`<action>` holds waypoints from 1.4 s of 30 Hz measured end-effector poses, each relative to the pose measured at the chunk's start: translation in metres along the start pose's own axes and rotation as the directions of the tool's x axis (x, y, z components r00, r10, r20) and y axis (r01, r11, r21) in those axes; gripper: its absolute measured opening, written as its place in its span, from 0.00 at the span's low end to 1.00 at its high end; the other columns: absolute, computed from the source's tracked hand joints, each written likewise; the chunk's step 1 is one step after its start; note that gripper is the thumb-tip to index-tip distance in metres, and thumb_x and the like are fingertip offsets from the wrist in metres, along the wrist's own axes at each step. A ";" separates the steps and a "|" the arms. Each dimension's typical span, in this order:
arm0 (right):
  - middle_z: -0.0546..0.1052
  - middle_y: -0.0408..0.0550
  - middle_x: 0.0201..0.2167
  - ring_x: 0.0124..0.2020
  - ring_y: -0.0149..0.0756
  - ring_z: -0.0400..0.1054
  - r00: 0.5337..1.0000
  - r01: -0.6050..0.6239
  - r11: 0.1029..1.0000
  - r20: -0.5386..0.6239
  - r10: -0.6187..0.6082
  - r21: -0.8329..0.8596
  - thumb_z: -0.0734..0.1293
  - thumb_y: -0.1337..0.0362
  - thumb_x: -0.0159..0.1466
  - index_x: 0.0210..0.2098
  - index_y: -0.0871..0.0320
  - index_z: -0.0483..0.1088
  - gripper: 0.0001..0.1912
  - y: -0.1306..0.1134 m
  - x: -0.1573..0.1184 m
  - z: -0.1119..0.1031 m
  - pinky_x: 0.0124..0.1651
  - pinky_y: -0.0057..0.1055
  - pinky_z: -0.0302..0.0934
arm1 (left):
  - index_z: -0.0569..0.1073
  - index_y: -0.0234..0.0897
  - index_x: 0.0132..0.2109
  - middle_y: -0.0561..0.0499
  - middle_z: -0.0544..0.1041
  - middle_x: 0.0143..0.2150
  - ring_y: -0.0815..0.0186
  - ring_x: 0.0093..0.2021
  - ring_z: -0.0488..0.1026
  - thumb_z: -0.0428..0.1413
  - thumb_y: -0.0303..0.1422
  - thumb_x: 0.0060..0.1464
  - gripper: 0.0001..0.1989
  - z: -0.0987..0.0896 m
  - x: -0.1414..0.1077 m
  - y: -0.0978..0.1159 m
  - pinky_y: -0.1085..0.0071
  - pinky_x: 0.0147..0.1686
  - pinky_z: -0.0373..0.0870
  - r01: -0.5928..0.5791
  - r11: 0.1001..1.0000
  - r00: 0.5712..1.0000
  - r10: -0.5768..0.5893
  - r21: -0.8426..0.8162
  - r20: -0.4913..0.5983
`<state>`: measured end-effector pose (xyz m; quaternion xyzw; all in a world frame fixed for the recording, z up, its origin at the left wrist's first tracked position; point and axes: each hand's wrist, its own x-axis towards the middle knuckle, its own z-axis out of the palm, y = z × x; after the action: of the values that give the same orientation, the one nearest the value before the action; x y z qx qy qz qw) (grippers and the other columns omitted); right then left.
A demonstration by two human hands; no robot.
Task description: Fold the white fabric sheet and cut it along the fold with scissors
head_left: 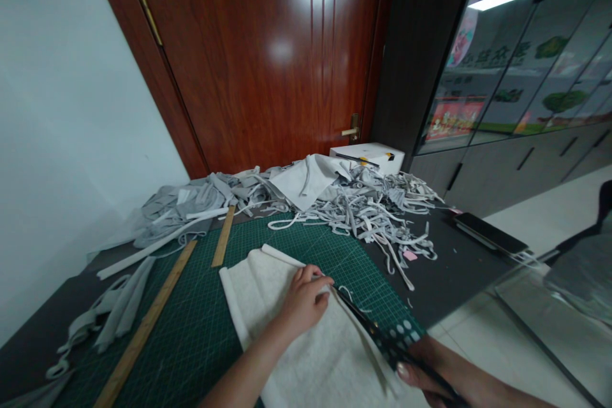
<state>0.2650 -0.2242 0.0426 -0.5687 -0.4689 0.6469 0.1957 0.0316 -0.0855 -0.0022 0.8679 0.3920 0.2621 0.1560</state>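
Note:
A folded piece of white fabric (268, 293) lies on the green cutting mat (201, 325). My left hand (303, 299) presses flat on the fabric near its right edge. My right hand (430, 370) grips black scissors (368, 325), whose blades run along the fabric's right edge toward my left fingertips. A thin cut strip of fabric (368, 350) hangs beside the blades.
A heap of grey and white fabric strips (373, 210) covers the back of the dark table. Two wooden rulers (148, 325) (223, 236) lie on the mat. A phone (490, 234) rests at the right table edge, a white box (368, 156) by the door.

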 end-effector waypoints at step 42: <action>0.59 0.31 0.11 0.10 0.18 0.48 0.998 -0.051 0.991 -0.030 0.047 -0.121 0.64 0.30 0.45 0.31 0.56 0.57 0.35 0.014 0.006 -0.005 0.10 0.16 0.46 | 0.74 0.44 0.48 0.49 0.68 0.46 0.59 0.48 0.65 0.59 0.30 0.50 0.16 0.004 0.003 0.003 0.62 0.49 0.63 -0.003 0.998 0.999 0.006 0.070 -0.033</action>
<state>0.2723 -0.2245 0.0281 -0.5997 -0.4907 0.6138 0.1510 0.0374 -0.0858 -0.0030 0.8693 0.4015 0.2628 0.1184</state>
